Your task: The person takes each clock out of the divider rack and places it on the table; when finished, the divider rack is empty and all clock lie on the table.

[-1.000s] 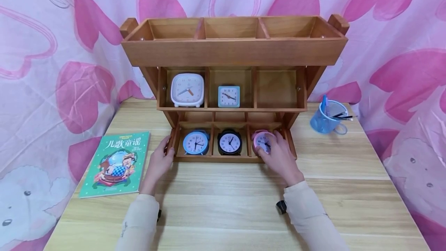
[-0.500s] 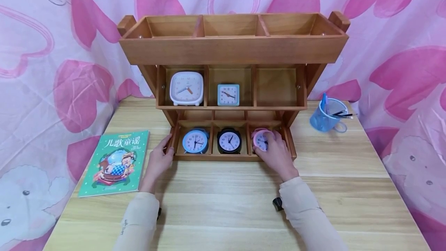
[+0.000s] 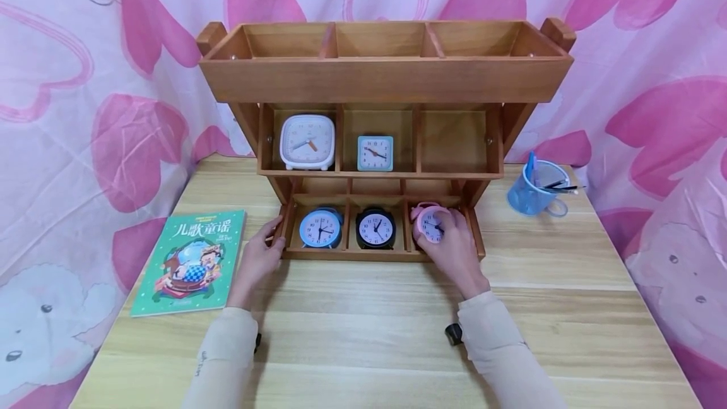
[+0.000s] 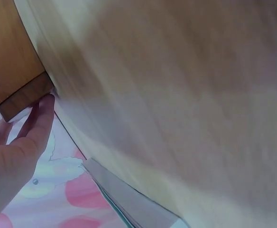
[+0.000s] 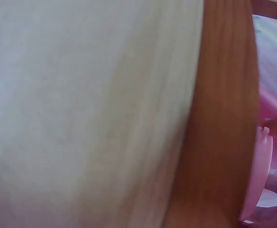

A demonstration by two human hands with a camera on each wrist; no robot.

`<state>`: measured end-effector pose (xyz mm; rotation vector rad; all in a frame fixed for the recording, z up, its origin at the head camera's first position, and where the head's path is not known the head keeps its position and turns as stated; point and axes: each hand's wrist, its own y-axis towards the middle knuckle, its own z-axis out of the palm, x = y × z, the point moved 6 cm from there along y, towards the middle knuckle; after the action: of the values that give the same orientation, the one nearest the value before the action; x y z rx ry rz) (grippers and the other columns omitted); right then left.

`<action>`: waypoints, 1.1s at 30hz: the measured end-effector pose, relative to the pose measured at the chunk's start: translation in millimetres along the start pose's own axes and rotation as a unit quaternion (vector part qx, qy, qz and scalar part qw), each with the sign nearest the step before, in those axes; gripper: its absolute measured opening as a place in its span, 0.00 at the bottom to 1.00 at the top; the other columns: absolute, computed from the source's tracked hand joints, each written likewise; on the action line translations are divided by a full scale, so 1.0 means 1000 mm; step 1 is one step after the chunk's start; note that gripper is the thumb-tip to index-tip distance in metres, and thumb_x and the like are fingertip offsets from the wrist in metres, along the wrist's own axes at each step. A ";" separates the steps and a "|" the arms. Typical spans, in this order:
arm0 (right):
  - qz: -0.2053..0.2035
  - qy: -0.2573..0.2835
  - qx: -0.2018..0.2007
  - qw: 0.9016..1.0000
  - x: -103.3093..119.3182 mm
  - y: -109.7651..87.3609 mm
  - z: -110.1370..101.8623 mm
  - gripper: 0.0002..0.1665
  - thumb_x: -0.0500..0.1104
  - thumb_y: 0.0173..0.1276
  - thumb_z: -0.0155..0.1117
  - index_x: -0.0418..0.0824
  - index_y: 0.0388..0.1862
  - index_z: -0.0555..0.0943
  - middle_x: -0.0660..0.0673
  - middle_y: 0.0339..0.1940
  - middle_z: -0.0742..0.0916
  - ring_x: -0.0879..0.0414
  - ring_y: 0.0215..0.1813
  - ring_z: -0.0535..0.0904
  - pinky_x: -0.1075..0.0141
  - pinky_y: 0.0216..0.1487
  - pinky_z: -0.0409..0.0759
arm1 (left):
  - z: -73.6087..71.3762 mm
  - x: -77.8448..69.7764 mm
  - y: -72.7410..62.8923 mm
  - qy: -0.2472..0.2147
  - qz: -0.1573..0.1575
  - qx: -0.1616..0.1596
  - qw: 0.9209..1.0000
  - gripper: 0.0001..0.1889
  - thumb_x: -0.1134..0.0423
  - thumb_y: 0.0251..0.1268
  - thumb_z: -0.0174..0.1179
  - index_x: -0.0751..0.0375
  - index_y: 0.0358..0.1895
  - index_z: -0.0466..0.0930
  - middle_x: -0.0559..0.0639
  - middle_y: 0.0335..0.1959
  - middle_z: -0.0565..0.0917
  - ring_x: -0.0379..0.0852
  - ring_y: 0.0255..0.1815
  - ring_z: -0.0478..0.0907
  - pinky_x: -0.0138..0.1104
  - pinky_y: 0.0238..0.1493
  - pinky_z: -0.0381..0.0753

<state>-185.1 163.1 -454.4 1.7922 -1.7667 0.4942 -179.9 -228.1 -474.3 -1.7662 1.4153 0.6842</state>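
My right hand [image 3: 459,254] grips a pink alarm clock [image 3: 425,226] in the bottom right compartment of a wooden rack [image 3: 386,81]. Fingers cover the right part of its dial. In the right wrist view, the clock's pink side [image 5: 259,178] shows beyond the rack's front board. My left hand [image 3: 257,260] holds the lower left end of the rack; thumb and fingers [image 4: 44,116] lie on either side of that end in the left wrist view. A blue alarm clock [image 3: 320,228] and a black one [image 3: 375,230] stand in the other bottom compartments.
On the middle tier stand a white clock [image 3: 308,142] and a small square clock [image 3: 375,153]. A green book [image 3: 190,264] lies to the left on the table [image 3: 363,333]. To the right is a blue mesh pen cup [image 3: 528,194]. A pink patterned curtain [image 3: 51,175] hangs behind.
The pink clock has tilted and shifted slightly up in its compartment, showing more of its top. My right hand stays on it. The left hand keeps its place on the rack.
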 end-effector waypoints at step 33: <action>0.131 -0.012 0.008 0.991 -0.106 -0.021 -0.080 0.48 0.59 0.66 0.67 0.22 0.67 0.67 0.23 0.63 0.70 0.31 0.59 0.67 0.34 0.57 0.72 | -0.005 -0.003 0.000 0.033 0.017 0.012 0.999 0.29 0.62 0.76 0.49 0.50 0.78 0.59 0.69 0.68 0.71 0.63 0.62 0.75 0.45 0.54 0.81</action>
<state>-160.3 294.8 -461.9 1.5893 -2.0319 0.5943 -180.5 -231.0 -469.0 -1.7642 1.4941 0.6282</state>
